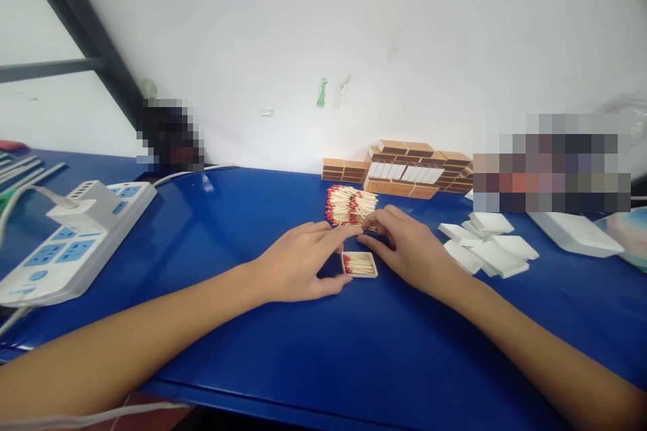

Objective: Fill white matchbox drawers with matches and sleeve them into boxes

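Observation:
A small open matchbox tray (375,275) lies on the blue table, partly filled with red-tipped matches (358,263). My left hand (298,262) is open beside it, thumb at the tray's near left corner and index finger stretched over toward the match pile. My right hand (412,246) reaches in from the other side with curled fingers. Its thumb and fingertips come together around the left index tip, at the near edge of a pile of loose matches (352,204). Whatever lies between those fingertips is too small to make out.
Stacked brown matchboxes (404,168) stand against the wall behind the pile. Several white empty-looking trays (485,242) lie heaped on the right, near a larger white box (576,232). A white power strip (75,242) with cables occupies the left of the blue table (283,363).

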`<state>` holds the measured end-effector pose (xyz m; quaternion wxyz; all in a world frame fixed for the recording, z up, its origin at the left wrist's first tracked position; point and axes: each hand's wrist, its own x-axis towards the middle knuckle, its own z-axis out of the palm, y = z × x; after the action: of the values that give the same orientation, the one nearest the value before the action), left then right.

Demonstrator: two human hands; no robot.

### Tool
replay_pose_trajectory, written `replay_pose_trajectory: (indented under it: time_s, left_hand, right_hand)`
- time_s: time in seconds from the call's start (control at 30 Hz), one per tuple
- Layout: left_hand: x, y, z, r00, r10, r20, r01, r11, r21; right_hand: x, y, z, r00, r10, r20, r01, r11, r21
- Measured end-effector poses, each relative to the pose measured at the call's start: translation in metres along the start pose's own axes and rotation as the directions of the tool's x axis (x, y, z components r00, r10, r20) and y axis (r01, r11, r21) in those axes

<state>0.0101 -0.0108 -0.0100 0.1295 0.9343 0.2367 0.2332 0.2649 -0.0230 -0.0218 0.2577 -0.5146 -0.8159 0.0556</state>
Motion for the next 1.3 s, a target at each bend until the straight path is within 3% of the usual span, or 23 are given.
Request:
replay_pose_trajectory:
  time_s: [0.47, 0.67, 1.0, 1.3]
  left_hand:
    - [0.000, 0.000, 0.000, 1.000, 0.008, -0.004, -0.008, 1.000, 0.008]
    - [0.000, 0.001, -0.001, 1.000, 0.010, 0.001, -0.010, 1.000, 0.016]
    - [0.000, 0.000, -0.002, 1.000, 0.008, -0.005, -0.008, 1.000, 0.030]
    - [0.001, -0.005, -0.002, 1.000, 0.002, -0.012, -0.002, 1.000, 0.027]
  right_hand:
    - [0.000, 0.006, 0.001, 1.000, -0.024, 0.012, 0.024, 1.000, -0.016]
    - [0.001, 0.004, 0.002, 0.999, 0.036, 0.036, -0.036, 0.999, -0.004]
    - [-0.001, 0.008, 0.002, 0.992, 0.038, 0.123, -0.021, 0.990, -0.140]
    - [-0.006, 0.023, -0.016, 0.988, -0.006, 0.157, 0.027, 0.991, -0.132]
